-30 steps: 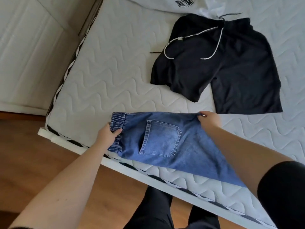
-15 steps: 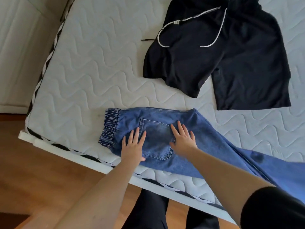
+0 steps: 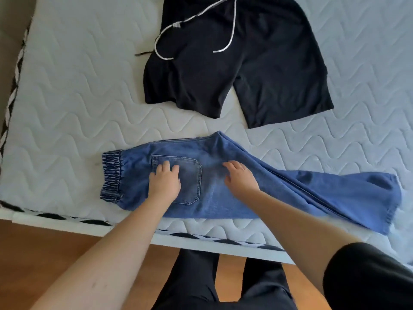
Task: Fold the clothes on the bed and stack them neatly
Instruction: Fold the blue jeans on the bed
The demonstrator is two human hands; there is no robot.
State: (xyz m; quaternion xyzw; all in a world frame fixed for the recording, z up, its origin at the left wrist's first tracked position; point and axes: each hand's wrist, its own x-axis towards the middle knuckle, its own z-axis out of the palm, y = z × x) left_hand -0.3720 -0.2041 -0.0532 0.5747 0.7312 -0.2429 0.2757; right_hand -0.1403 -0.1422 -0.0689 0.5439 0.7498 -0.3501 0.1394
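- The blue jeans (image 3: 279,193) lie flat on the mattress (image 3: 78,104), along its near edge, folded lengthwise with one leg over the other.
- The long axis of the jeans runs left to right across the view. The elastic waistband (image 3: 111,175) is at the left end; the leg hems (image 3: 393,204) are at the right end.
- The left hand (image 3: 165,183) rests palm down on the back pocket (image 3: 190,175), near the waistband. Its fingers are spread and flat on the denim and grip nothing.
- The right hand (image 3: 240,179) rests palm down just right of the pocket, on the seat area. Its fingers are extended and grip nothing.
- The two hands are apart, side by side, and both press the cloth flat.
- The right hand is the nearer one to the leg hems, which lie well apart from it, out toward the right. The left hand is the nearer one to the waistband.
- Judgement: the next fold needs the hem end brought leftward over the waistband end, along the long axis; the right hand is better placed for that reach while the left hand anchors the waist.
- The black shorts (image 3: 257,70) lie unfolded farther up the mattress, beyond the jeans and not touching them. A white drawstring (image 3: 232,25) lies across the front of the shorts.
- Count: one pair of jeans, one pair of shorts, two hands. No finished stack is in view.
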